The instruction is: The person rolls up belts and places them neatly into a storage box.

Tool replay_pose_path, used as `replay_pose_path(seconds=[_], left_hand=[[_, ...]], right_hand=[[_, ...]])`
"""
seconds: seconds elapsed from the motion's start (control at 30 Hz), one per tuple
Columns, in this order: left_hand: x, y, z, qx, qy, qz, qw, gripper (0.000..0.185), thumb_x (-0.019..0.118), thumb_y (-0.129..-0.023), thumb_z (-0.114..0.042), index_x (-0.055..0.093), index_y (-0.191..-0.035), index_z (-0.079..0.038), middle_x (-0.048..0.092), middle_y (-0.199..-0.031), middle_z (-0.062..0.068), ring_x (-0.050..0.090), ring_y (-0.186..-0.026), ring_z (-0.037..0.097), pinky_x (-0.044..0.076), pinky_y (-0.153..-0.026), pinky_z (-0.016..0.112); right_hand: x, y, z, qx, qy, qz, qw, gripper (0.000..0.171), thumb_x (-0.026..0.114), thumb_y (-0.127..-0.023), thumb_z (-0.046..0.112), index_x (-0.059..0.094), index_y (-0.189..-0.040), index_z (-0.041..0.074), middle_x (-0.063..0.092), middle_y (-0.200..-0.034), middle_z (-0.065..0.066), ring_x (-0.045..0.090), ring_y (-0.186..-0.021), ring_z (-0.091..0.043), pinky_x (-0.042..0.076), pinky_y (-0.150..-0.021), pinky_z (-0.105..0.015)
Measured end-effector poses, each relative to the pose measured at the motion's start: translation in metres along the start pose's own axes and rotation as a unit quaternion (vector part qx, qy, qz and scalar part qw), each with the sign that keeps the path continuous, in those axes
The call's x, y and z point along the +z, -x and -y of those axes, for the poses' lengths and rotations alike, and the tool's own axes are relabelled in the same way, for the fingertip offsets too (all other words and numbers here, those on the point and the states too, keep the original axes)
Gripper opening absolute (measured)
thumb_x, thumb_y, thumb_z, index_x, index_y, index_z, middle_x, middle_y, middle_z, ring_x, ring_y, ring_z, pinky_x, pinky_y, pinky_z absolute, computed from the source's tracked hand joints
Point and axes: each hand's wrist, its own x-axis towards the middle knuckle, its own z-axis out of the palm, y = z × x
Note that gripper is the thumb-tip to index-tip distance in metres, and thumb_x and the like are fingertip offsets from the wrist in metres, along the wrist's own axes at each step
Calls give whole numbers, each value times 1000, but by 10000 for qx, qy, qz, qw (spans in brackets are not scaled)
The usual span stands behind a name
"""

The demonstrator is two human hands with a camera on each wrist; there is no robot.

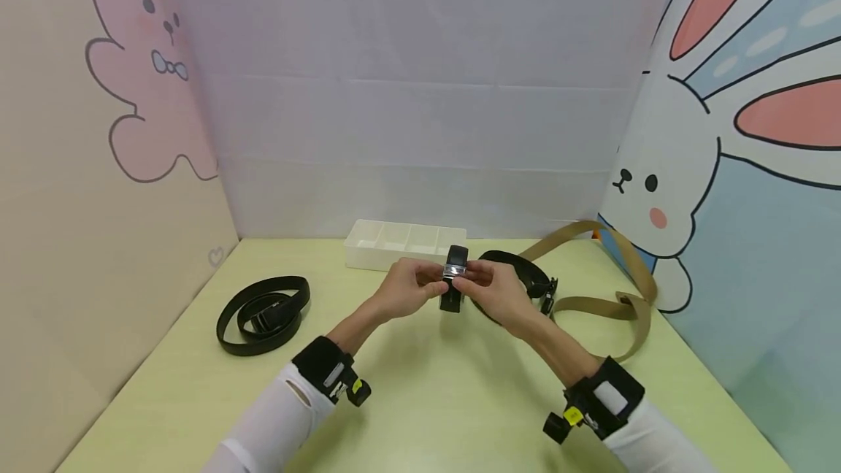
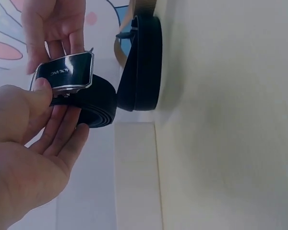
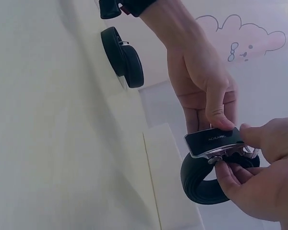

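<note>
Both hands hold a rolled black belt (image 1: 450,302) up over the table, its shiny buckle (image 2: 67,72) turned toward me. My left hand (image 1: 410,287) grips the left side, thumb on the buckle's face and fingers beneath it. On the other side, my right hand (image 1: 499,290) pinches the buckle's end between thumb and fingers. Seen from the right wrist, the belt's coil (image 3: 201,189) hangs below the buckle in several layers. Small metal parts show under the buckle plate, partly covered by the right fingers.
A second coiled black belt (image 1: 263,345) lies at the left of the table. Right of the hands lie another black belt (image 1: 509,260) and a loose tan strap (image 1: 637,268). A white compartment box (image 1: 368,258) stands at the back, before the white wall sheet (image 1: 407,122).
</note>
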Motion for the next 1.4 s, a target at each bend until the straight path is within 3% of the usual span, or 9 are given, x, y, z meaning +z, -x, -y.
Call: replay_pose_path(seconds=[0.13,0.37,0.67,0.9,1.03,1.2,1.4], left_hand=[[-7,-14,4,-3,7,-24,10000,30,77,-108,-13,79,-136,-3,85,-124,14,82,-114,27,66,-96,41],[-12,-45,14,37,-115,-163,9998,34,74,-109,-10,75,-142,1,82,-131,20,82,-121,34,66,-102,45],[-20,-77,26,-294,-262,-405,9984,35,72,-111,-10,72,-145,-1,80,-138,19,78,-129,36,61,-113,51],[-14,-95,30,-153,-422,-723,9964,29,72,-110,-6,76,-138,-4,81,-134,18,76,-134,38,58,-119,53],[-6,-104,31,-176,-707,-741,9946,29,71,-110,-6,76,-139,-5,80,-135,19,77,-132,38,61,-114,49],[2,-109,32,-139,-937,-863,9918,27,72,-109,-3,77,-135,-3,81,-132,20,79,-128,38,63,-109,49],[9,-111,37,-104,-1154,-916,9890,21,72,-109,-5,77,-130,-4,82,-131,18,77,-129,36,59,-115,53]], right_hand=[[-4,-15,2,-309,181,-15,9994,51,77,-109,15,64,-154,-3,76,-142,-24,75,-133,-40,64,-109,-46],[-4,-46,0,-290,159,-255,9991,55,76,-109,12,59,-159,-5,73,-148,-28,73,-138,-43,60,-116,-51],[-7,-88,-3,-502,306,-230,9980,57,76,-108,8,57,-159,-6,72,-147,-29,73,-136,-44,60,-116,-53],[-5,-108,-12,-623,612,-656,9940,54,78,-106,7,60,-156,-4,74,-145,-28,75,-132,-43,62,-113,-51],[-7,-112,-20,-599,769,-851,9916,54,79,-105,6,61,-155,-3,74,-144,-27,76,-131,-43,63,-112,-51],[-7,-117,-28,-740,986,-1016,9871,52,80,-104,6,63,-153,-3,77,-140,-26,78,-128,-42,63,-110,-51],[-5,-120,-35,-828,1084,-1139,9841,50,79,-104,4,65,-151,-4,78,-138,-27,79,-127,-43,64,-109,-52]])
